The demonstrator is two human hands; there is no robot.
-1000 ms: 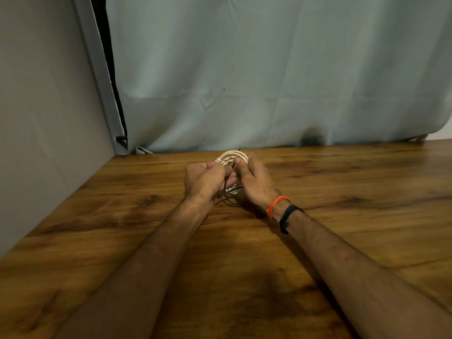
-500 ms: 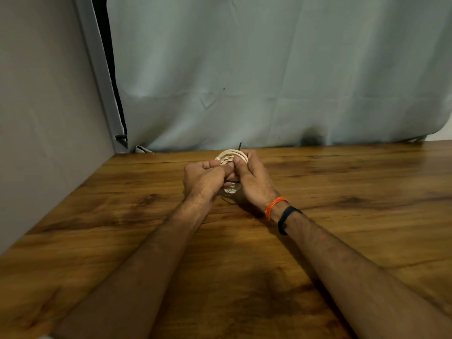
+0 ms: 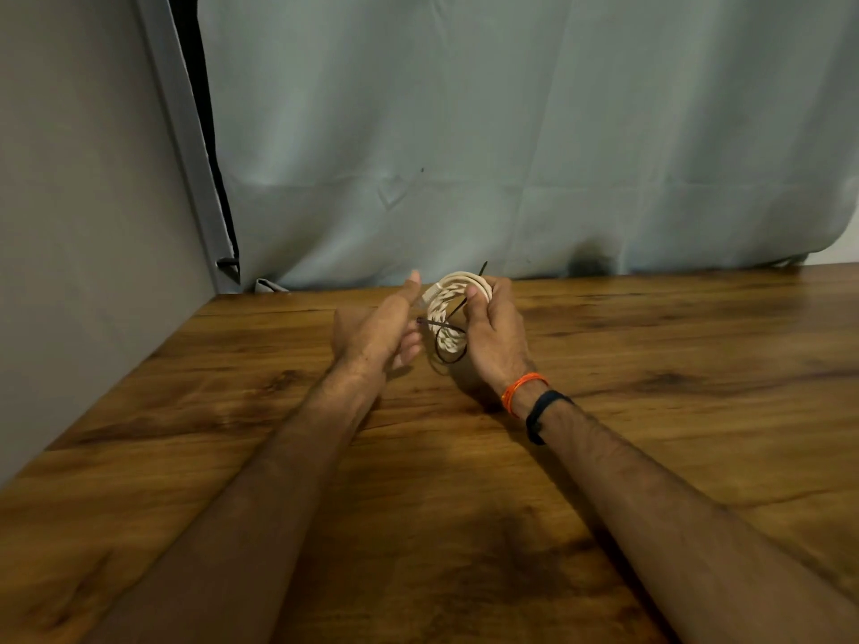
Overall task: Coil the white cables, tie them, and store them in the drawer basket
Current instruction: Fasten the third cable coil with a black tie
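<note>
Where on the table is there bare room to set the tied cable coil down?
Bare wood lies right of the right hand up to the curtain, and left of the left hand toward the wall. Only the middle is crowded, where both hands meet around the cable coil.

Wooden table (image 3: 650, 364), grey-green curtain (image 3: 511, 132) behind, grey wall panel (image 3: 83, 225) at left

I'm looking at a wooden tabletop (image 3: 650, 364) with dark grain, a pale blue-grey curtain (image 3: 511, 132) hanging behind it, and a plain grey wall panel (image 3: 83, 225) standing along the left. Light's looking pretty dim.
</note>
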